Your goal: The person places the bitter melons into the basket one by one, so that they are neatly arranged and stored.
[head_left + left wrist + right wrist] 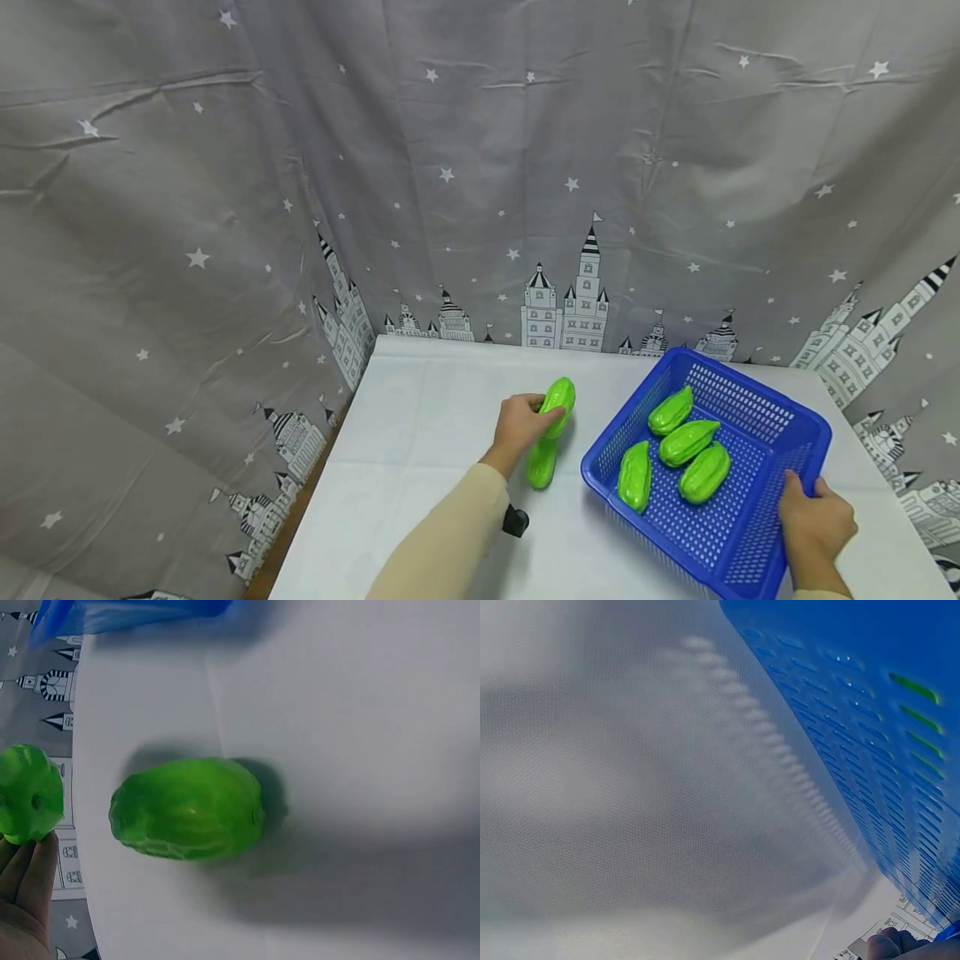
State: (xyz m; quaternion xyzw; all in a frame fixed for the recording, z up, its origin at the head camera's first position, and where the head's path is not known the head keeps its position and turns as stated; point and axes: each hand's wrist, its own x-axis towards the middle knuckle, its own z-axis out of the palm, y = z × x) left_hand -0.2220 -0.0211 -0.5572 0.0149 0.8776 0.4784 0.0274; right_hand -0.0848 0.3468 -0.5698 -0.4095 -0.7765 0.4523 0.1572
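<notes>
My left hand (522, 427) pinches a glossy, bright green ridged fruit (559, 402) between thumb and fingers. A second green fruit (542, 467) lies on the white table just below it. The left wrist view shows that lying fruit (187, 810) up close, and the held one (30, 795) at its left edge. My right hand (816, 521) grips the near right rim of a blue plastic basket (806, 417). Several similar green fruits (705, 473) lie inside. The right wrist view catches the basket's slotted wall (855, 720) and a few fingers (900, 941) at the bottom right.
The white table (420, 417) stands against a grey curtain (480, 167) printed with stars and castles. A black piece (515, 522) shows by the left wrist. The basket takes up much of the table's right side.
</notes>
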